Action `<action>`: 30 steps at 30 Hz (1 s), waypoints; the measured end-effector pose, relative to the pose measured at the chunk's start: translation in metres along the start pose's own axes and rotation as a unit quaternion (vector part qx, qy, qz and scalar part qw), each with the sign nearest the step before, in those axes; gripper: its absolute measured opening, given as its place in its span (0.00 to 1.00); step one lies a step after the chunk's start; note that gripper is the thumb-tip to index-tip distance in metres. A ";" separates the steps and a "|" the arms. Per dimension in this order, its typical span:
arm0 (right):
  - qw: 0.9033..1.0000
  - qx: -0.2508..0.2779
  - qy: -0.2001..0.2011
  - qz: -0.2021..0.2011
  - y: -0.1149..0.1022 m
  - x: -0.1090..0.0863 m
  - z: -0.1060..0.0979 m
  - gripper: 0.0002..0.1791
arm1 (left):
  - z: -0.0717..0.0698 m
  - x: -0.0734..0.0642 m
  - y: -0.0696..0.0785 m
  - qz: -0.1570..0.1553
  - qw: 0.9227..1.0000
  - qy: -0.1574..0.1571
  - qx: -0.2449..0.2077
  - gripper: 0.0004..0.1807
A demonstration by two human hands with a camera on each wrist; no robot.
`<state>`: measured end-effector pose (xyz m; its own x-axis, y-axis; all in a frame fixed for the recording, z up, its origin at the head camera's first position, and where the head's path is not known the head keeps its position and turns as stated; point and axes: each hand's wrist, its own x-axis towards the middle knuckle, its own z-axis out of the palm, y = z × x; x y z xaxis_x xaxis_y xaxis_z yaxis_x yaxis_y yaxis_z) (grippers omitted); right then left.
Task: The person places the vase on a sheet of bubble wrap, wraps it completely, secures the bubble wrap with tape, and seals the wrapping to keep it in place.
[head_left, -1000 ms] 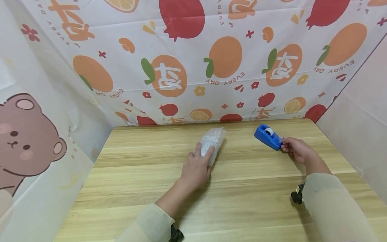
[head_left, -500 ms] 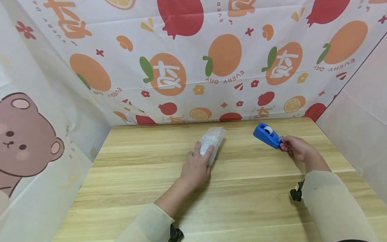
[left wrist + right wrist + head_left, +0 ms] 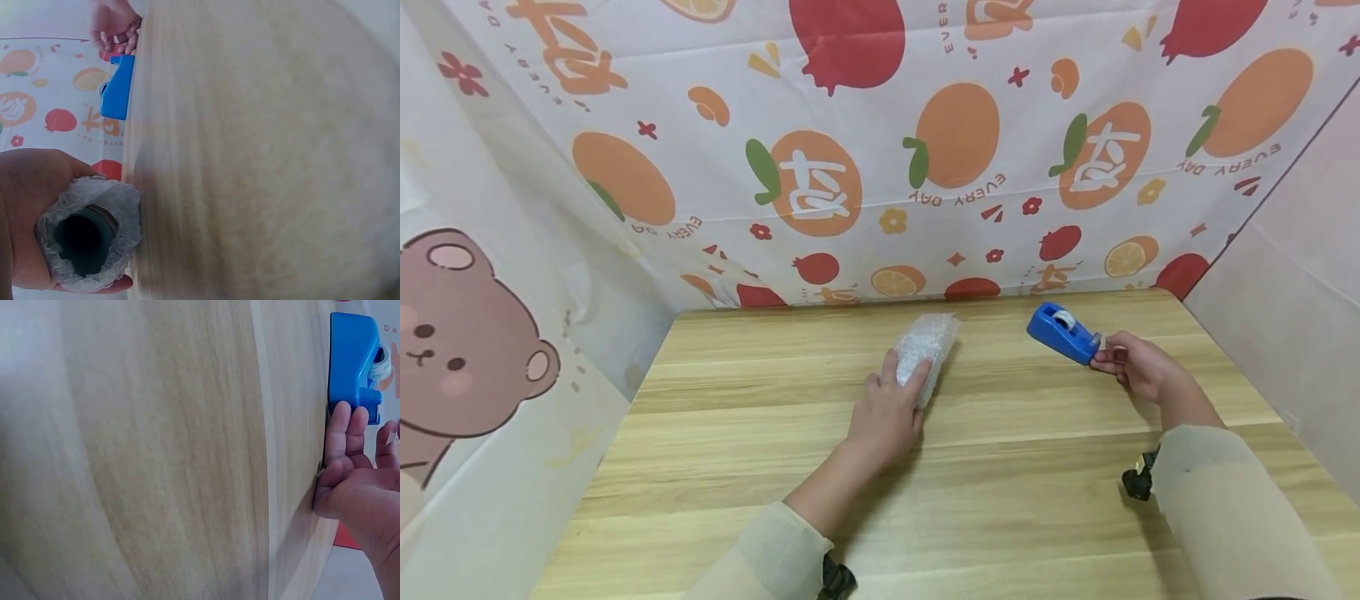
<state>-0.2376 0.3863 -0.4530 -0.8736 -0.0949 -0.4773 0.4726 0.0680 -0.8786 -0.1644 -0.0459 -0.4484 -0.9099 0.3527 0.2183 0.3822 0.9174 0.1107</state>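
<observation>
Near the back middle of the wooden table, my left hand [image 3: 883,417] grips a bubble-wrapped bundle [image 3: 929,346] that lies on the tabletop. Its open end in the left wrist view shows a dark green, round hollow object [image 3: 86,240] inside the wrap; its exact kind is unclear. Farther right sits a blue tape dispenser [image 3: 1063,333] with a roll of clear tape [image 3: 380,364]. At its cutter end is my right hand [image 3: 1138,367], with two fingertips touching the dispenser in the right wrist view. Its thumb and index finger seem to pinch a small clear piece of tape [image 3: 392,434], partly cut off by the frame.
A fruit-print cloth [image 3: 880,167] hangs along the table's back edge. Pale sheets stand at both sides, the left sheet [image 3: 475,350] printed with a bear. The wooden tabletop [image 3: 722,442] stretches in front of the bundle.
My right thumb and index finger have lifted slightly away from the dispenser's cutter, while the lower fingers have straightened against its end. The left hand and the bundle stay put.
</observation>
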 end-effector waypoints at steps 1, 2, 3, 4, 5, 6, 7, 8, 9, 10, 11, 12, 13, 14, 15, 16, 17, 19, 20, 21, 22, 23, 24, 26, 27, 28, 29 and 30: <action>1.000 -0.002 0.005 -0.003 0.000 -0.001 0.000 0.14 | 0.000 0.001 0.000 0.001 1.000 -0.002 0.001 0.41; 1.000 -0.006 0.012 -0.007 0.001 -0.001 0.000 0.14 | 0.000 0.001 0.001 0.002 1.000 -0.004 0.004 0.41; 1.000 -0.009 0.019 -0.011 0.002 -0.003 0.000 0.15 | 0.000 0.002 0.002 0.003 1.000 -0.006 0.005 0.41; 0.999 -0.013 0.026 -0.013 0.002 -0.005 0.001 0.15 | 0.000 0.002 0.002 0.004 1.000 -0.010 0.006 0.41; 0.999 -0.012 0.037 -0.015 0.001 -0.007 0.003 0.16 | 0.000 0.003 0.003 0.005 1.000 -0.015 0.008 0.41; 0.999 -0.010 0.049 -0.020 0.000 -0.010 0.005 0.17 | 0.000 0.003 0.003 0.006 1.000 -0.020 0.008 0.41; 0.998 -0.009 0.062 -0.023 -0.003 -0.014 0.009 0.19 | 0.000 0.003 0.003 0.006 1.000 -0.024 0.007 0.41; 0.997 -0.007 0.070 -0.029 -0.007 -0.018 0.015 0.19 | -0.001 0.003 0.003 0.004 1.000 -0.028 0.006 0.41; 0.996 -0.004 0.075 -0.040 -0.013 -0.023 0.022 0.19 | -0.001 0.003 0.003 0.002 0.999 -0.033 0.002 0.41; 0.996 -0.003 0.077 -0.054 -0.020 -0.026 0.031 0.19 | -0.002 0.003 0.003 -0.001 0.999 -0.039 0.000 0.41; 0.994 -0.002 0.075 -0.073 -0.027 -0.029 0.043 0.19 | -0.002 0.003 0.003 -0.004 0.999 -0.041 -0.005 0.41; 0.993 -0.007 0.069 -0.098 -0.034 -0.032 0.056 0.18 | -0.003 0.003 0.002 -0.008 0.999 -0.043 -0.010 0.41; 0.991 -0.013 0.057 -0.117 -0.041 -0.034 0.071 0.18 | -0.004 0.003 0.002 -0.011 0.999 -0.044 -0.014 0.41; 0.990 -0.021 0.041 -0.137 -0.046 -0.035 0.086 0.17 | -0.004 0.003 0.002 -0.014 0.999 -0.044 -0.019 0.41; 0.987 -0.037 0.025 -0.152 -0.049 -0.035 0.102 0.16 | -0.005 0.003 0.001 -0.014 0.999 -0.042 -0.019 0.41; 0.985 -0.055 0.008 -0.162 -0.052 -0.034 0.118 0.16 | -0.005 0.003 0.000 -0.013 0.999 -0.039 -0.012 0.41; 0.983 -0.074 -0.012 -0.169 -0.052 -0.033 0.134 0.16 | -0.005 0.004 0.000 -0.008 0.999 -0.033 -0.002 0.41; 0.978 -0.109 -0.048 -0.168 -0.051 -0.030 0.161 0.16 | -0.005 0.004 0.000 0.006 0.999 -0.024 0.030 0.41; 0.976 -0.123 -0.063 -0.166 -0.049 -0.027 0.173 0.17 | -0.005 0.005 0.000 0.016 0.998 -0.019 0.051 0.41; 0.974 -0.133 -0.076 -0.164 -0.047 -0.025 0.183 0.18 | -0.005 0.005 0.001 0.027 0.997 -0.016 0.073 0.41; 0.973 -0.137 -0.085 -0.163 -0.044 -0.023 0.192 0.18 | -0.006 0.005 0.001 0.041 0.995 -0.015 0.093 0.41; 0.973 -0.136 -0.092 -0.161 -0.042 -0.021 0.199 0.18 | -0.006 0.006 0.002 0.054 0.992 -0.016 0.111 0.42; 0.974 -0.130 -0.095 -0.158 -0.039 -0.019 0.205 0.18 | -0.007 0.006 0.003 0.066 0.990 -0.020 0.124 0.42; 0.976 -0.117 -0.098 -0.154 -0.035 -0.017 0.213 0.17 | -0.008 0.007 0.004 0.082 0.987 -0.028 0.134 0.42; 0.977 -0.110 -0.100 -0.154 -0.034 -0.015 0.216 0.16 | -0.008 0.007 0.004 0.088 0.987 -0.033 0.133 0.42; 0.978 -0.104 -0.099 -0.152 -0.033 -0.015 0.218 0.16 | -0.009 0.007 0.004 0.093 0.987 -0.035 0.129 0.41; 0.978 -0.100 -0.101 -0.151 -0.032 -0.014 0.220 0.16 | -0.009 0.008 0.004 0.096 0.987 -0.036 0.124 0.41; 0.979 -0.097 -0.101 -0.151 -0.031 -0.014 0.222 0.16 | -0.009 0.008 0.003 0.098 0.988 -0.035 0.118 0.40</action>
<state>-0.2149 0.1650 -0.4221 -0.9196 -0.3335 -0.2075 0.1494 0.1915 -0.9700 -0.1689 -0.0417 -0.4372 -0.8339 0.5324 0.1455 0.5117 0.8445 -0.1579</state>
